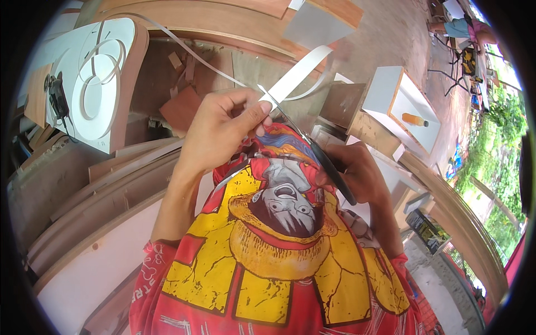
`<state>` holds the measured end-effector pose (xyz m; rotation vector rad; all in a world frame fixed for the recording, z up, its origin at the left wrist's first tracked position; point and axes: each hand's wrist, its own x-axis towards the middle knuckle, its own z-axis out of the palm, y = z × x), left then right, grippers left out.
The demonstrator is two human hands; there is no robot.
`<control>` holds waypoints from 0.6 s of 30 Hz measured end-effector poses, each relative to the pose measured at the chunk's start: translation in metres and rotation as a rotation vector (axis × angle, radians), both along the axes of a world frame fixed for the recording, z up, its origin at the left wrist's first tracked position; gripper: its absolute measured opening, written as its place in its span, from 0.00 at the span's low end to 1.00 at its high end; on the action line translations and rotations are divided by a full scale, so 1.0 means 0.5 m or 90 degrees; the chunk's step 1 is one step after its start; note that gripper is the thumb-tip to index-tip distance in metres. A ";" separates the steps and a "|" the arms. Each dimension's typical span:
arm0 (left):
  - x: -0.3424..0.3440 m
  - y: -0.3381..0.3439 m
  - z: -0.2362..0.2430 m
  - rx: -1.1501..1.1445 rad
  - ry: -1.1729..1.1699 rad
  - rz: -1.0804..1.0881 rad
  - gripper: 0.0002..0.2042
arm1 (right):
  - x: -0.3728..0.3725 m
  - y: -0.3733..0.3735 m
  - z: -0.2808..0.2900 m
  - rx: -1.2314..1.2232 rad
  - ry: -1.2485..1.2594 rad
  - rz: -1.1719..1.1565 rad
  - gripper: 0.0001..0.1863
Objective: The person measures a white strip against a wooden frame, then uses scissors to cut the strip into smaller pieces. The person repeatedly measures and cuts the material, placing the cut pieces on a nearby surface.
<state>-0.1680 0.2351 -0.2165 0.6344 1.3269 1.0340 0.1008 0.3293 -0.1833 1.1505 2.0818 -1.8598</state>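
Note:
A white flexible strip (299, 72), like edge banding, is pinched between the thumb and fingers of my left hand (220, 125) in front of my chest. Its wide end rises away from me and curls over; a long thin run of it loops off to the left. My right hand (360, 170) grips the black handle of a pair of scissors (335, 170). The metal blades point up and left and meet the strip just beside my left fingertips. Whether the blades have cut into it, I cannot tell.
At the left, a white rounded board (114, 84) carries loops of strip and a black corded tool (57, 96). Wood offcuts (181, 109) lie beyond my left hand. To the right stands an open white box (385, 92) with an orange bottle (415, 119). Another person (466, 28) is at the far right.

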 end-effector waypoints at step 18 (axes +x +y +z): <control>-0.005 0.018 0.012 0.042 0.060 0.107 0.25 | -0.027 0.048 -0.092 -0.023 0.152 -0.054 0.23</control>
